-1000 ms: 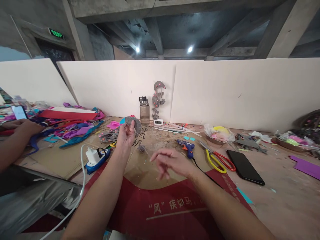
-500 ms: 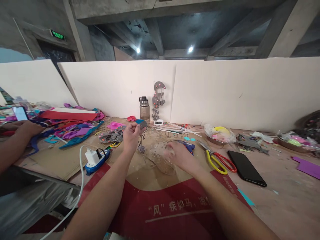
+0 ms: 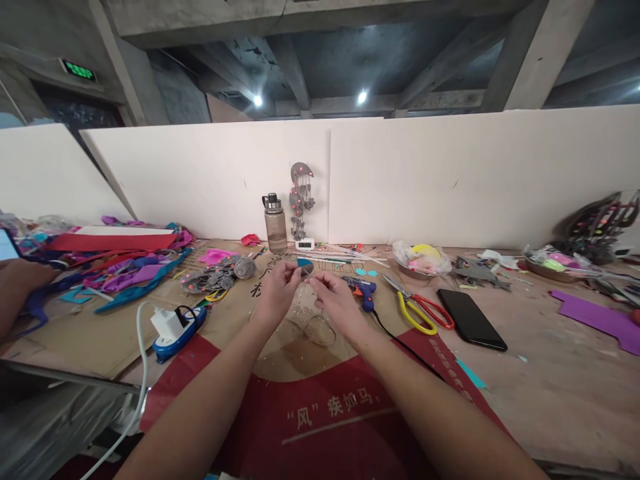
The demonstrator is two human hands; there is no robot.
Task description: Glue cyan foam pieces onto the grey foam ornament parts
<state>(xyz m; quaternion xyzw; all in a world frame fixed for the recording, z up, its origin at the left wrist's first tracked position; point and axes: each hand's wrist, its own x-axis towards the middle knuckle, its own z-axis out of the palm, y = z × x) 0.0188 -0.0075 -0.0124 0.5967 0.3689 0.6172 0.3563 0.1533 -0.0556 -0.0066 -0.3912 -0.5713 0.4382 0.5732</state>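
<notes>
My left hand (image 3: 279, 288) pinches a small grey-and-blue piece (image 3: 305, 267), which looks like felt, between thumb and fingers. Close against its lower right side, the fingertips of my right hand (image 3: 337, 303) are pressed together; whatever they grip is too small to make out. Both hands are above brown cardboard littered with clear scraps, and a thin strand (image 3: 320, 330) curls beneath them. Just right of my right hand lies a blue glue gun (image 3: 366, 291) with a black cord. Scissors (image 3: 423, 313) with one yellow and one red handle rest farther right.
A black phone (image 3: 471, 319) lies right of the scissors. Behind my hands stand a water bottle (image 3: 275, 225), a grey dangling ornament (image 3: 301, 193) and a small digital clock (image 3: 305, 245). At left are a blue power strip (image 3: 180, 335), colourful felt scraps (image 3: 135, 263) and another person's hand (image 3: 25, 277).
My right hand has moved left and up to meet the piece in my left hand, its fingers now closed. My left hand has shifted toward the middle. The view has swung slightly right.
</notes>
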